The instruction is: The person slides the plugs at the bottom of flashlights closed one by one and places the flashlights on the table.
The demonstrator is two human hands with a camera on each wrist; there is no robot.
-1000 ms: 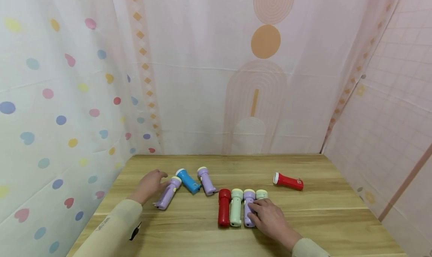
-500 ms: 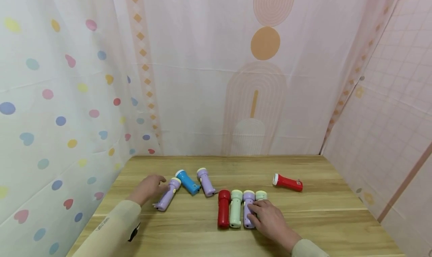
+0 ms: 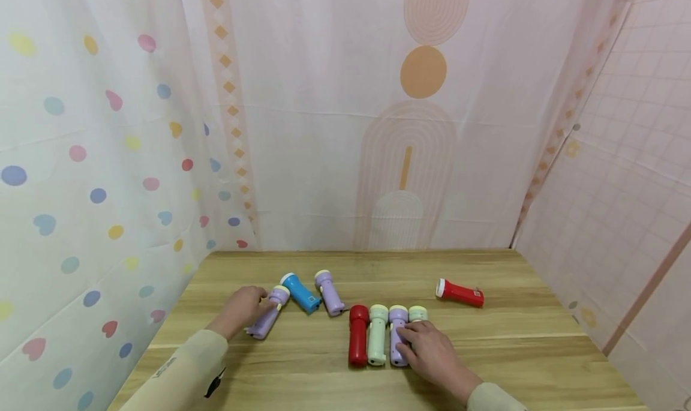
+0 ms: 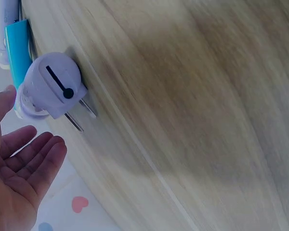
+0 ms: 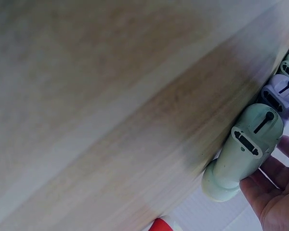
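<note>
My left hand [image 3: 245, 308] hovers at the upper side of a purple flashlight [image 3: 264, 324], thumb apart from the loosely bent fingers. In the left wrist view, two metal plug prongs [image 4: 74, 123] stick out of this flashlight's tail. My right hand [image 3: 432, 348] holds a mint-green flashlight [image 5: 245, 144], its fingers bent along the side and most of the body hidden beneath them in the head view. That flashlight ends a side-by-side row with a red flashlight [image 3: 358, 336], another mint-green flashlight [image 3: 377, 336] and a second purple flashlight [image 3: 398, 333], which the right hand's fingertips overlap.
Behind the left hand, a blue flashlight [image 3: 300, 293] and a further purple flashlight [image 3: 330, 294] lie at angles on the wooden table [image 3: 291, 375]. Another red flashlight [image 3: 460, 293] with a white head lies at the back right. Patterned curtains [image 3: 313, 129] enclose the table.
My left hand has shifted slightly right and down, closer over the purple flashlight. My right hand and the row of flashlights have stayed put.
</note>
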